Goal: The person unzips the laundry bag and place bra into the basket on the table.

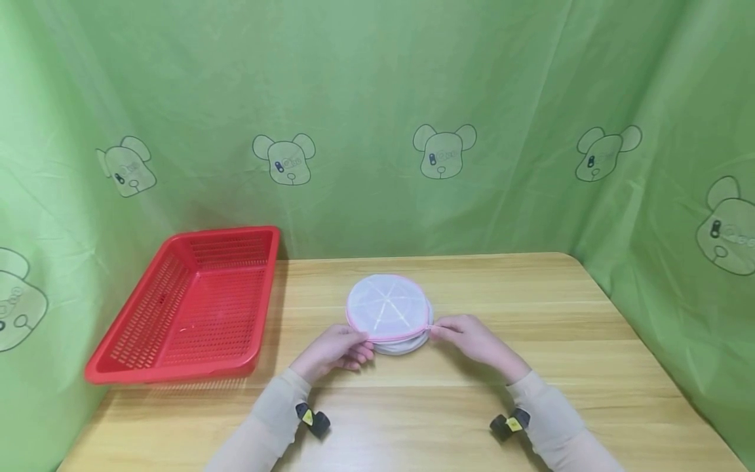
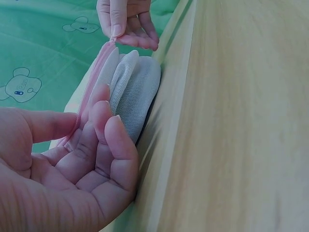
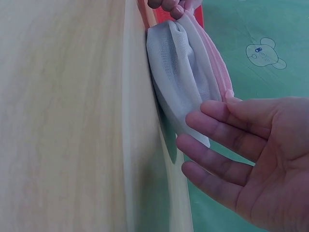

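Observation:
A round white mesh laundry bag (image 1: 387,305) with a pink zipper (image 3: 219,72) round its rim lies collapsed on the table, its soft side folded under the flat top. At the bag's near left edge, my left hand (image 1: 337,349) pinches the pink rim between thumb and fingers. My right hand (image 1: 468,335) pinches the zipper pull at the near right edge with thumb and forefinger. Seen from the right wrist, that hand's other fingers (image 3: 217,159) extend loosely beside the mesh. Folds of mesh (image 2: 133,87) show below the zipper in the left wrist view.
A red plastic basket (image 1: 268,295) with perforated walls stands at the left of the wooden table (image 1: 531,393). Behind and on both sides hangs a green curtain (image 1: 366,78) printed with bear heads. Each sleeve carries a small black wrist camera (image 1: 319,425).

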The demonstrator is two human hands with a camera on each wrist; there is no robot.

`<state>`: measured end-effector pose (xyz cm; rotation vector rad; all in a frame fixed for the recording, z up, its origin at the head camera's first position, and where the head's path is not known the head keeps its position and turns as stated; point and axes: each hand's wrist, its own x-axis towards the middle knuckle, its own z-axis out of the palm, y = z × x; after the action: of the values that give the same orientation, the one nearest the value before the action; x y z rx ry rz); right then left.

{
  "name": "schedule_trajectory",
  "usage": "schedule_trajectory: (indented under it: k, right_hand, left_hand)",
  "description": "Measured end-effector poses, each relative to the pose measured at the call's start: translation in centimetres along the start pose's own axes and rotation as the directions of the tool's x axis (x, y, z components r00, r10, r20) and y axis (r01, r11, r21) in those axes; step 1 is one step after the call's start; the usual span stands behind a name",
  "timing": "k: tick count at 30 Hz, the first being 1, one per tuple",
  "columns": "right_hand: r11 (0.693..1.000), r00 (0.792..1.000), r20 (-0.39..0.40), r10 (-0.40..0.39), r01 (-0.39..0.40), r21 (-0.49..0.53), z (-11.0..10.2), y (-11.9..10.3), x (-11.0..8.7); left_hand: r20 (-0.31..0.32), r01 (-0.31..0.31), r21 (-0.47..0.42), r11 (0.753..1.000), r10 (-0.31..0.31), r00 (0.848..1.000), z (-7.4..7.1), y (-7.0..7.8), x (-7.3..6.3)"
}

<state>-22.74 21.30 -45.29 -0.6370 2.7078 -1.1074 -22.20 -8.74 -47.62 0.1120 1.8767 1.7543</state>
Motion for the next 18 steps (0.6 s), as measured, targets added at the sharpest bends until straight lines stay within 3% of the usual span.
schedule_trajectory:
  k: [18]
  right_hand:
    - [0.999, 0.998, 0.051, -0.035, 0.036, -0.021, 0.59, -0.31, -0.08]
  left_hand:
    - [-0.012, 0.014, -0.013, 1.000, -0.014, 1.000, -0.05, 0.15, -0.06]
